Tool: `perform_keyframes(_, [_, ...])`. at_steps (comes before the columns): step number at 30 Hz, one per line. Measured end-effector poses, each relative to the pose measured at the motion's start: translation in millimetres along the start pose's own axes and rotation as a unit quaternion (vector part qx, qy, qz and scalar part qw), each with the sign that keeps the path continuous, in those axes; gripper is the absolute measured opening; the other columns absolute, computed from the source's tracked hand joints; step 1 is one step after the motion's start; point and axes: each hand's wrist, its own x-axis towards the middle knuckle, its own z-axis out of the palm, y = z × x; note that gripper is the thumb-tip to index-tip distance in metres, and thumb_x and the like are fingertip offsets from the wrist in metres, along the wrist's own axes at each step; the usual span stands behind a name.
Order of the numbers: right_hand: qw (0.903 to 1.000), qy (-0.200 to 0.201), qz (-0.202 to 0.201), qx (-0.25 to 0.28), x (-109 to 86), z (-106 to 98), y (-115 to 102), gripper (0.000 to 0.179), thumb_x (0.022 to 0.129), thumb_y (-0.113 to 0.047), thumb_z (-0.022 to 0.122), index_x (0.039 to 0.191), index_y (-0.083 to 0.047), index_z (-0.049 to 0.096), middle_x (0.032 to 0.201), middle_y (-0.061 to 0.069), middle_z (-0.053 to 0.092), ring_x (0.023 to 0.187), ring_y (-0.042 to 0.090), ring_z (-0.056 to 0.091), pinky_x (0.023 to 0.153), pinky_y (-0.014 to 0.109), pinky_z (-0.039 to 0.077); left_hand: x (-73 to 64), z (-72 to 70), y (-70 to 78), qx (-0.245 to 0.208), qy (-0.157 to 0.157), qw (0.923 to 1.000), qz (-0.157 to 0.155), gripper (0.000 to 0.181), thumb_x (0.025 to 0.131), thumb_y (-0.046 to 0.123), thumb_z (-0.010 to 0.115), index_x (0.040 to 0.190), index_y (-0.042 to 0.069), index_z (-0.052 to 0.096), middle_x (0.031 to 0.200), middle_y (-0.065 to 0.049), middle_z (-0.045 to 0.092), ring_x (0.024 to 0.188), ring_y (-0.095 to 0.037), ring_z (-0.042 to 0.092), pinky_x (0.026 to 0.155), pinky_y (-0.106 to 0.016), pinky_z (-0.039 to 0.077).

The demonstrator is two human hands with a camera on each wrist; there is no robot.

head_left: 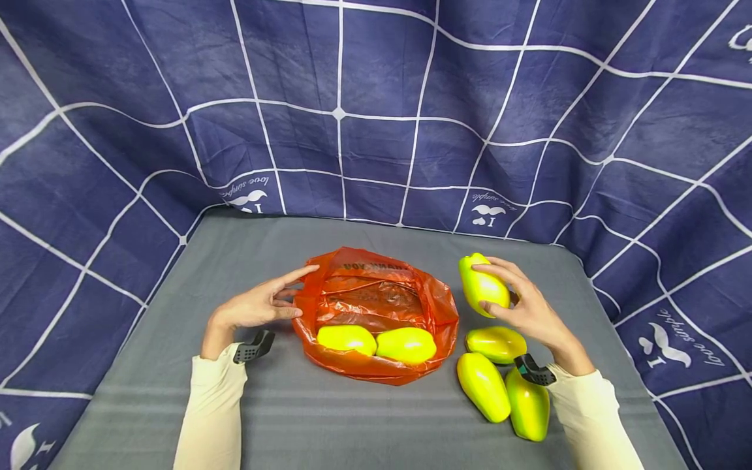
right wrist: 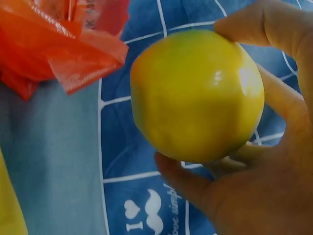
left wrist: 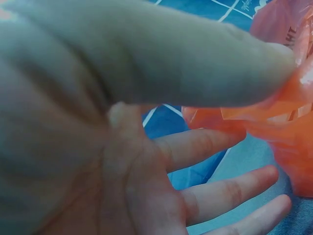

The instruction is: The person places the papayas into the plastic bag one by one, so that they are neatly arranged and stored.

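Note:
An orange-red plastic bag (head_left: 378, 307) stands with its mouth spread wide, two yellow-green papayas (head_left: 405, 344) lying inside along its near side. At the bag's left edge is my left hand (head_left: 258, 307). Its fingers are spread and fairly straight, and in the left wrist view one fingertip (left wrist: 276, 63) rests against the plastic (left wrist: 293, 122). My right hand (head_left: 525, 300) grips another papaya (head_left: 483, 285) to the right of the bag, thumb on one side and fingers on the other. The right wrist view shows this papaya (right wrist: 195, 95) end-on, apart from the bag (right wrist: 63, 44).
Three more papayas (head_left: 483, 386) lie close together on the grey tabletop (head_left: 329, 424), below my right hand and wrist. A dark blue curtain (head_left: 376, 150) with white grid lines rises behind the table and along both sides.

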Motion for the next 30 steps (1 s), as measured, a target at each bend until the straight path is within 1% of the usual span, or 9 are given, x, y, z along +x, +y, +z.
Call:
perform_keyframes(4, [0.9988, -0.032, -0.037, 0.012, 9.2, 8, -2, 0.066, 0.081, 0.004, 0.076, 0.14, -0.019, 0.057, 0.152, 0.006, 0.042, 0.125, 0.013, 0.048, 0.092, 0.016, 0.046, 0.1, -0.5, -0.7, -0.005, -0.002, 0.9999, -0.01, 0.084, 0.093, 0.003, 0.068, 0.16, 0.011, 0.018, 0.163, -0.023, 0.016, 0.144, -0.052, 0.03, 0.109, -0.055, 0.042])
perform_keyframes(8, [0.9964, -0.056, -0.06, 0.017, 17.2, 16, -5, 0.067, 0.079, 0.005, 0.075, 0.139, -0.019, 0.057, 0.153, 0.007, 0.041, 0.127, 0.02, 0.046, 0.094, 0.019, 0.045, 0.2, -0.6, -0.7, -0.009, -0.004, 0.9998, -0.017, 0.084, 0.093, 0.003, 0.067, 0.16, 0.011, 0.018, 0.163, -0.023, 0.017, 0.145, -0.05, 0.03, 0.108, -0.049, 0.045])
perform_keyframes(14, [0.993, -0.086, -0.071, 0.039, 27.8, 27, -10, 0.065, 0.081, 0.002, 0.075, 0.139, -0.019, 0.057, 0.152, 0.007, 0.042, 0.128, 0.025, 0.048, 0.094, 0.023, 0.049, -0.2, -1.3, -1.7, -0.007, -0.006, 0.9998, -0.02, 0.084, 0.093, 0.002, 0.067, 0.16, 0.011, 0.018, 0.162, -0.025, 0.02, 0.144, -0.05, 0.032, 0.107, -0.045, 0.047])
perform_keyframes(17, [0.9911, -0.105, -0.077, 0.03, 34.4, 32, -13, 0.063, 0.083, -0.003, 0.076, 0.14, -0.021, 0.057, 0.153, 0.006, 0.042, 0.135, 0.025, 0.045, 0.1, 0.03, 0.048, -0.5, -1.3, -1.8, -0.007, -0.006, 0.9998, -0.02, 0.083, 0.094, 0.002, 0.067, 0.16, 0.01, 0.018, 0.162, -0.025, 0.02, 0.144, -0.05, 0.032, 0.106, -0.041, 0.049])
perform_keyframes(19, [0.9891, -0.12, -0.082, 0.023, 39.2, 36, -15, 0.061, 0.085, -0.007, 0.076, 0.141, -0.023, 0.056, 0.154, 0.004, 0.042, 0.138, 0.025, 0.043, 0.105, 0.038, 0.045, -0.7, -1.0, -1.8, -0.009, -0.006, 0.9997, -0.02, 0.084, 0.093, 0.003, 0.067, 0.16, 0.01, 0.018, 0.162, -0.025, 0.021, 0.144, -0.05, 0.033, 0.106, -0.039, 0.049])
perform_keyframes(21, [0.9865, -0.135, -0.092, 0.015, 44.0, 41, -17, 0.06, 0.086, -0.011, 0.076, 0.141, -0.024, 0.056, 0.154, 0.004, 0.042, 0.141, 0.025, 0.041, 0.108, 0.046, 0.042, -0.7, -0.5, -2.0, -0.008, -0.005, 0.9998, -0.018, 0.083, 0.093, 0.003, 0.067, 0.16, 0.01, 0.018, 0.161, -0.025, 0.023, 0.143, -0.05, 0.034, 0.106, -0.037, 0.049])
perform_keyframes(24, [0.9817, -0.162, -0.099, 0.013, 50.0, 49, -19, 0.058, 0.088, -0.016, 0.074, 0.141, -0.025, 0.056, 0.154, 0.004, 0.042, 0.139, 0.026, 0.041, 0.105, 0.051, 0.043, -0.8, 0.4, -2.2, -0.007, -0.005, 0.9999, -0.015, 0.083, 0.093, 0.003, 0.068, 0.16, 0.009, 0.019, 0.159, -0.026, 0.026, 0.142, -0.049, 0.036, 0.105, -0.034, 0.049])
perform_keyframes(27, [0.9764, -0.186, -0.109, 0.005, 55.7, 57, -19, 0.057, 0.088, -0.017, 0.072, 0.142, -0.025, 0.056, 0.155, 0.004, 0.042, 0.136, 0.027, 0.042, 0.101, 0.049, 0.043, -0.6, 0.6, -2.2, -0.007, -0.004, 0.9999, -0.013, 0.083, 0.093, 0.003, 0.068, 0.16, 0.009, 0.019, 0.158, -0.027, 0.028, 0.141, -0.049, 0.037, 0.104, -0.029, 0.049])
perform_keyframes(30, [0.9719, -0.203, -0.119, -0.004, 60.7, 63, -19, 0.058, 0.087, -0.017, 0.072, 0.143, -0.024, 0.056, 0.156, 0.005, 0.042, 0.136, 0.028, 0.041, 0.1, 0.047, 0.04, -0.1, 0.4, -2.0, -0.007, -0.004, 0.9999, -0.013, 0.083, 0.093, 0.003, 0.068, 0.16, 0.009, 0.019, 0.158, -0.027, 0.027, 0.141, -0.05, 0.037, 0.103, -0.027, 0.049])
